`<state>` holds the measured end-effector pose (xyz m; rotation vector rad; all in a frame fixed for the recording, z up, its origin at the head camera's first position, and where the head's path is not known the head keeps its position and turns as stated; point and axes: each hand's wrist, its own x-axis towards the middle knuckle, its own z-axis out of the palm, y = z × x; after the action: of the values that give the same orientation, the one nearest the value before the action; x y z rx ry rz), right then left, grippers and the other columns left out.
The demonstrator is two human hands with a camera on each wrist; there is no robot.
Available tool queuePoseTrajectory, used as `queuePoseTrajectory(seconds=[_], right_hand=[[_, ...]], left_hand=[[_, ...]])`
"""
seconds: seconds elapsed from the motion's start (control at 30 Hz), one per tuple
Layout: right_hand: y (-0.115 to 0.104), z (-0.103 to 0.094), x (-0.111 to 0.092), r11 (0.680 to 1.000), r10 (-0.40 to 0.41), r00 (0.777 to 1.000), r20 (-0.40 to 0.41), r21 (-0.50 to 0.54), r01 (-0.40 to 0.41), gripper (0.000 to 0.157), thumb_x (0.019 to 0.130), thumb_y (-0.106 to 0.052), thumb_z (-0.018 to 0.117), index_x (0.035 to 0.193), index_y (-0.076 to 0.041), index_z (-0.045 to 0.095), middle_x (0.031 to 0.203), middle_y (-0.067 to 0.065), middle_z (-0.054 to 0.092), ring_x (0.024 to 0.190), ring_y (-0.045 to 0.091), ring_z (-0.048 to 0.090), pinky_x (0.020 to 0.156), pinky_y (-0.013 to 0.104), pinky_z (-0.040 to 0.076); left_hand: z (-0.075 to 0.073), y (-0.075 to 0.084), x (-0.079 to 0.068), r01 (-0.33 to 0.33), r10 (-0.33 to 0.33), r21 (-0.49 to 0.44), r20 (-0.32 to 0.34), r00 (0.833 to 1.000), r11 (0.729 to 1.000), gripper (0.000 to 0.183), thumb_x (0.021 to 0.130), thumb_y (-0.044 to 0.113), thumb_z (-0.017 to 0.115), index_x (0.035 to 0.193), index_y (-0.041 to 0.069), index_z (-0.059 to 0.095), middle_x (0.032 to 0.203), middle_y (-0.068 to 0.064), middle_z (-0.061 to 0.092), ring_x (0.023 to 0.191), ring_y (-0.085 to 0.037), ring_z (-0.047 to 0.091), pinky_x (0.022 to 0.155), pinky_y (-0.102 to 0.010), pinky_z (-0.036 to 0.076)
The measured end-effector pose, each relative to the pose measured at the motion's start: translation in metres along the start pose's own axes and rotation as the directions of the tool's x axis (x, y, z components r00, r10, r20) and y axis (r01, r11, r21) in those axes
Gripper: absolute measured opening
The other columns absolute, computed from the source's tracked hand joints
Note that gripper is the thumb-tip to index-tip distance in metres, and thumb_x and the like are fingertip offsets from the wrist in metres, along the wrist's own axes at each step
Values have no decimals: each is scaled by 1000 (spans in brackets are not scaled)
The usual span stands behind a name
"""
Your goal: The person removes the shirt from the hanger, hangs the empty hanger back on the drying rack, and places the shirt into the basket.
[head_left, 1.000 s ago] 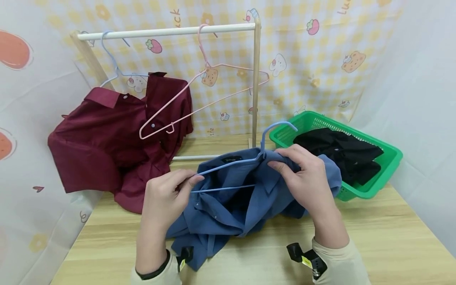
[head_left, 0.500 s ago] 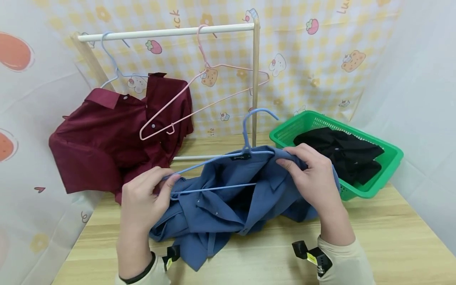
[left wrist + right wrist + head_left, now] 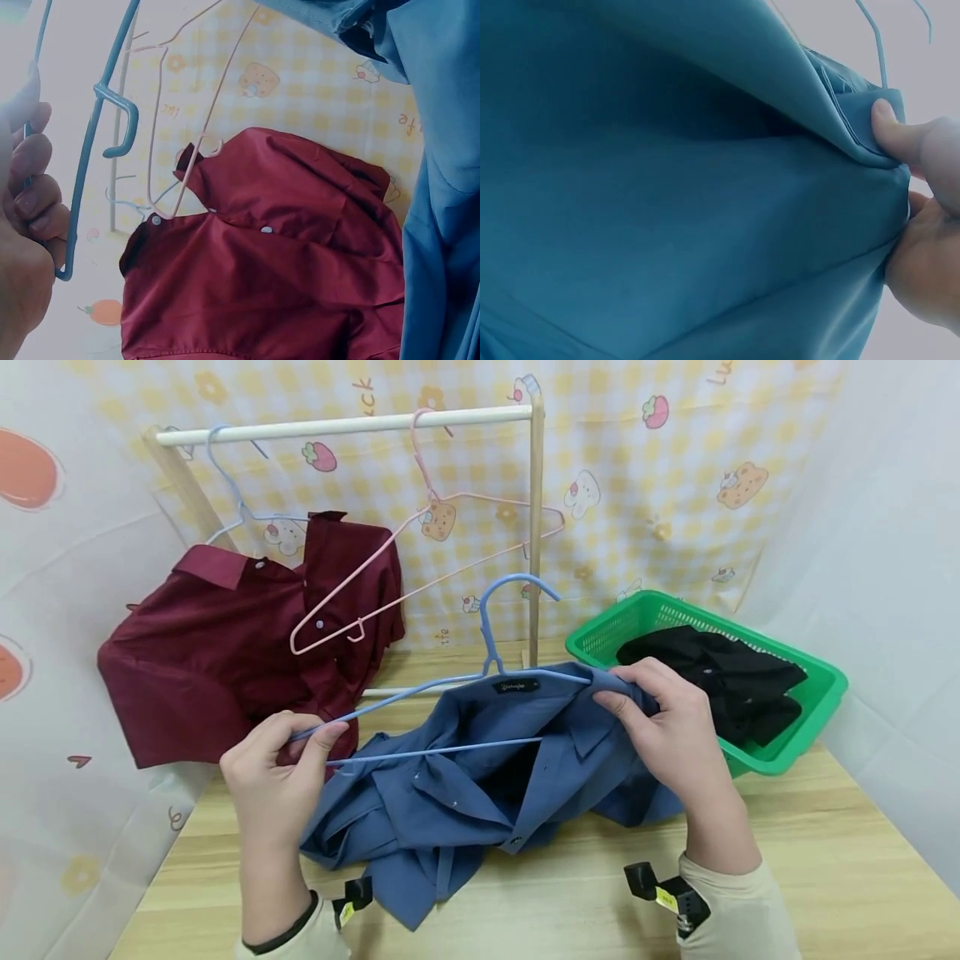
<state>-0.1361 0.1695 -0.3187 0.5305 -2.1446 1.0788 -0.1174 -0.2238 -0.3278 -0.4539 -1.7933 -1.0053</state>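
Note:
In the head view a blue hanger (image 3: 489, 631) has its right arm inside the collar of a blue shirt (image 3: 480, 777), near the black neck label. My left hand (image 3: 277, 772) grips the hanger's left end, which lies outside the shirt; the left wrist view shows my fingers (image 3: 37, 199) curled round it beside a small hook on the lower bar. My right hand (image 3: 667, 727) pinches the shirt's collar and shoulder over the hanger's right arm. In the right wrist view my thumb (image 3: 900, 135) presses the collar cloth, and the hanger's right end is hidden inside.
Behind stands a rack with a white rail (image 3: 337, 427). From it hang a maroon shirt (image 3: 240, 652) on a light blue hanger (image 3: 238, 493) and a bare pink hanger (image 3: 352, 577). At right, a green basket (image 3: 817, 727) holds a black garment (image 3: 712, 677). All stand on a wooden table (image 3: 562, 902).
My left hand has moved left with the hanger, and the hook has shifted left and up. The hanger's neck now sits left of the label. My right hand has moved slightly right with the shirt's shoulder.

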Motion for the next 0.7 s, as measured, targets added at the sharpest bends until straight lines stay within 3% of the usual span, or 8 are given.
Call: queuePoseTrajectory(seconds=[0.17,0.3,0.57,0.7], right_hand=[[4,-5,1,999,32,998,63,27,-34,14,92,2,78,105,-5,77,108,6,70,103,-6,56,90,9,42],[9,-9,0,998,42,997,64,45,-45,15,94,3,75,107,-4,77,112,5,69,107,-7,56,94,8,41],[17,-14,0,993,42,997,72,105,-49,14,95,5,73,105,-6,75,113,-22,65,111,-3,59,97,11,43],[21,-14,-2,985,68,995,71,155,-78,15,97,7,69,108,-3,74,115,-23,65,110,-1,61,96,12,44]], left_hand=[[-6,2,4,29,-34,-67,-78,996,997,29,83,10,92,73,-9,72,66,1,52,62,2,39,59,-12,28],[-11,5,7,50,-62,-92,-132,989,995,33,82,9,93,72,-13,70,66,7,54,62,2,39,59,-12,27],[-19,4,9,73,-99,-137,-189,977,988,36,81,3,91,70,-19,66,67,12,54,60,2,37,58,-14,23],[-23,3,9,92,-120,-148,-197,973,985,33,80,-1,91,71,-21,65,67,14,55,59,2,37,57,-14,22]])
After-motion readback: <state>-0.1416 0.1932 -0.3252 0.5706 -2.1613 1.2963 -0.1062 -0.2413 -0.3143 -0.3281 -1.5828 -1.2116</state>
